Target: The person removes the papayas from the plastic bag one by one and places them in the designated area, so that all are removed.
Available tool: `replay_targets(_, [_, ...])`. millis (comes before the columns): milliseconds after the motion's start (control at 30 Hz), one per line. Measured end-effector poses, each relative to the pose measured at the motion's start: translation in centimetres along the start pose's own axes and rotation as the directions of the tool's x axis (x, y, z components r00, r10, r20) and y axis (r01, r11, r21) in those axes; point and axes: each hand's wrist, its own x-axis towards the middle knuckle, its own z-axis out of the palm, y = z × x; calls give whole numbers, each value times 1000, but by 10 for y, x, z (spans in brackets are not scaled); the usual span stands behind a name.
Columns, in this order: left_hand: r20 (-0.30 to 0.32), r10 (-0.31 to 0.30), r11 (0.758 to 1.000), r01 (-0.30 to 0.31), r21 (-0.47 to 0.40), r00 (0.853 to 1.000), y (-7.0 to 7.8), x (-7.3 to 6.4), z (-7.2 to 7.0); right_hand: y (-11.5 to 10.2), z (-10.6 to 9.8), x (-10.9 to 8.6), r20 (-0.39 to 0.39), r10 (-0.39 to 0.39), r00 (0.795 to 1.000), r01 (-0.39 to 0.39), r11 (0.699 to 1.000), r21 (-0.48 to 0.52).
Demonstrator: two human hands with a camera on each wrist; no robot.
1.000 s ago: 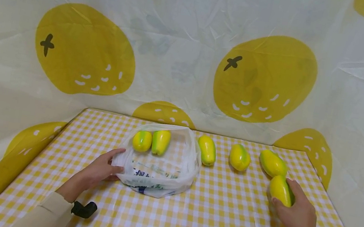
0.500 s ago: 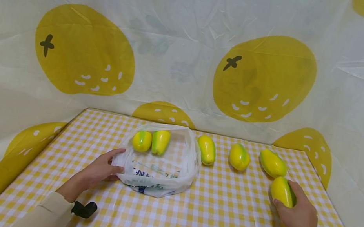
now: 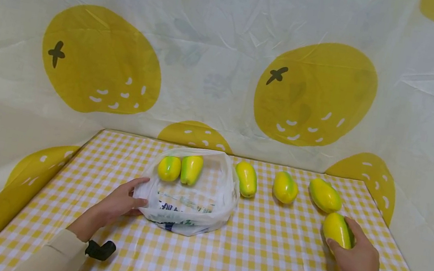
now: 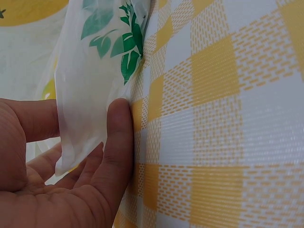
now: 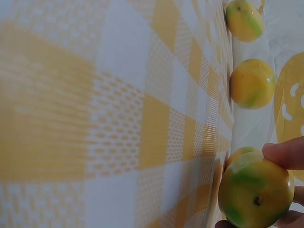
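Note:
A white plastic bag (image 3: 186, 220) with green leaf print stands open-mouthed at centre left, with one mango (image 3: 169, 169) and another mango (image 3: 191, 170) inside. My left hand (image 3: 121, 201) holds the bag's left rim; in the left wrist view the plastic bag (image 4: 85, 80) passes between the thumb and fingers. My right hand (image 3: 357, 255) grips a yellow-green mango (image 3: 337, 230), thumb on the near side and fingers around the far side. In the right wrist view the held mango (image 5: 256, 192) shows its stem end, and the fingers are partly out of frame.
Along the back of the table lie three more mangoes: one by the bag (image 3: 246, 179), a middle mango (image 3: 285, 187) and a right-hand mango (image 3: 325, 195) just beyond the held one. A yellow checked tablecloth (image 3: 256, 265) covers the table; a fruit-print curtain (image 3: 216, 59) hangs behind.
My right hand and its mango have shifted slightly right and toward me, away from the right-hand mango behind. The left hand and the bag stay where they were.

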Motion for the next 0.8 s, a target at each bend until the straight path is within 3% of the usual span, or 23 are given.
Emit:
replay_targets(567, [-3, -7, 1000, 7, -13, 1000, 1, -2, 1, 3, -1, 3, 47, 28, 999, -28, 1000, 5])
replay_targets(800, [0, -3, 1000, 3, -16, 1000, 0, 0, 1, 4, 2, 2, 43, 1, 999, -2, 1000, 5])
